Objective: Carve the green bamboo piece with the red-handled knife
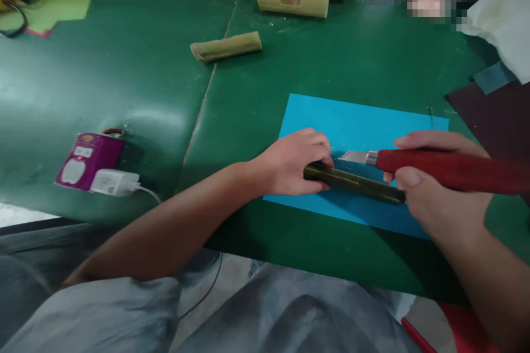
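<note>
A dark green bamboo tube [356, 183] lies over a blue sheet [356, 116] on the table. Wrapped round the tube's left end is my left hand [296, 165]. My right hand [443, 187] grips a carving knife [439, 170] by its red handle. The short angled blade points left, just above the tube and close to my left fingers. Whether the blade touches the tube I cannot tell. A thin scored line shows on top of the tube, and small shavings are scattered on the sheet near the blade.
A cut bamboo piece [227, 47] lies further back on the green table [144, 71]. Several bamboo tubes with rectangular notches [293, 4] lie at the back edge. A purple power adapter [89, 161] with a white charger [115, 182] stands left. White paper [503, 27] lies back right.
</note>
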Demonstrator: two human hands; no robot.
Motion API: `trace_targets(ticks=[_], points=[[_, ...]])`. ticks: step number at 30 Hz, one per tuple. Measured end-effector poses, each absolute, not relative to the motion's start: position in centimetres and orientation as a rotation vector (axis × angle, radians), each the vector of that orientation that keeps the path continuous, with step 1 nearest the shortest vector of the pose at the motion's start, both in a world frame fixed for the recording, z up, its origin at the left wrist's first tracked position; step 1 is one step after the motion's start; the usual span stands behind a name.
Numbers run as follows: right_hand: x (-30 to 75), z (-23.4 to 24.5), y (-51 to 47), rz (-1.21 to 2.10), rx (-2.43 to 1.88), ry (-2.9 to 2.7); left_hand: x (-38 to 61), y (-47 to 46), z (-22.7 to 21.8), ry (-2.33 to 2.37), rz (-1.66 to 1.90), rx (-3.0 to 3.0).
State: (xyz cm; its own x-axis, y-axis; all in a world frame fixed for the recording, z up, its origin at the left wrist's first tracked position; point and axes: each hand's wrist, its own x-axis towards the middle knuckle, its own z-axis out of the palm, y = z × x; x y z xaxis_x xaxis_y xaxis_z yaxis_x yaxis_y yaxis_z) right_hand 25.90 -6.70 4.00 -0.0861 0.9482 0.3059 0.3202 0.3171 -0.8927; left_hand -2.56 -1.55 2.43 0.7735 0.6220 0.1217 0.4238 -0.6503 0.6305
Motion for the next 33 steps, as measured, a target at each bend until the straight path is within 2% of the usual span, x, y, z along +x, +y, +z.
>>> trace_targets(ticks=[6,14,33], points=[[27.0,3.9,-7.4,0.633,-1.179,-1.895,-2.8,-1.2,2.1,0.733,0.462,2.349],[26.2,4.2,-6.4,0.857,-0.854,-1.93,-3.0,-1.1,2.0,0.708,0.496,2.33],[26.1,4.5,-6.1,0.835,-0.893,-2.003,-3.1,-1.0,1.6,0.645,0.58,2.318]])
